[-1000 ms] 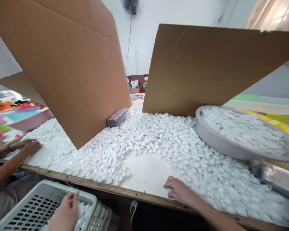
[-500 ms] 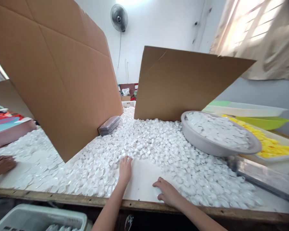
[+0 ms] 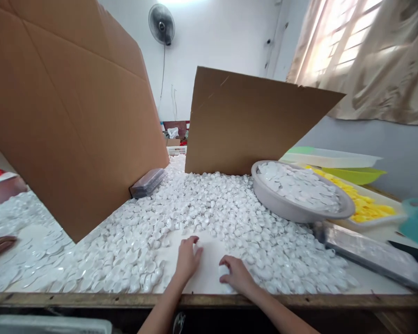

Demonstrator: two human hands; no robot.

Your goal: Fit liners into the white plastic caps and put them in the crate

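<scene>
The crate [image 3: 48, 324] is cut off; anything the right hand [image 3: 237, 274] holds seems unclear.

Pieces [image 3: 216, 199] on table [image 3: 209, 271], basin [image 3: 286, 208] at right

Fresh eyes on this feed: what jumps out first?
A spread of small white pieces covers most of the table, around a bare patch near the front edge. Two big cardboard sheets rise over it, left and right. At right sits a round basin heaped with white pieces.

Bright window glare, upper right
</scene>
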